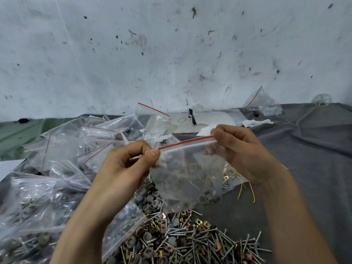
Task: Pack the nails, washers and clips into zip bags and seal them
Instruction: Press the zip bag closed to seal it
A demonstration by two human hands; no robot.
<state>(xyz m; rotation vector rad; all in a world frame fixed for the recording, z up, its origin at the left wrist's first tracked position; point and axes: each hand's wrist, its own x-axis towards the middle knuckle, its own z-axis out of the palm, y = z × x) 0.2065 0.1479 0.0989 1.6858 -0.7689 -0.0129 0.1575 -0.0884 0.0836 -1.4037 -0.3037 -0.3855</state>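
I hold 1 zip bag (pixel 190 168) up in the air between both hands, above the near middle of the worktop. My left hand (pixel 125 164) pinches its top left corner between thumb and curled forefinger, the other fingers folded in behind. My right hand (pixel 242 151) pinches the top right corner the same way, a little higher and farther from me, so the red zip strip (pixel 187 142) runs tilted up to the right between my 2 thumbs. The bag hangs slack below the strip, with grey washers and brass clips gathered in its bottom fold; the strip looks pressed flat along its length, though I cannot tell through the plastic whether it is fully sealed. Right under the bag, at the near edge of the worktop, lies the loose pile: nails (pixel 205 239) crossed over each other, grey washers (pixel 150 204) toward the left, brass clips (pixel 200 222) mixed among them. A heap of filled bags (pixel 47 178) covers the left side, from the near left corner to the far edge. A grey cloth (pixel 304 149) covers the right side, with 2 thin yellow wires (pixel 245 191) on it just beside my right wrist. Near the far right corner a bag of small silver parts (pixel 264 105) stands against the stained wall (pixel 171 44), and white paper (pixel 209 119) lies along the far edge.
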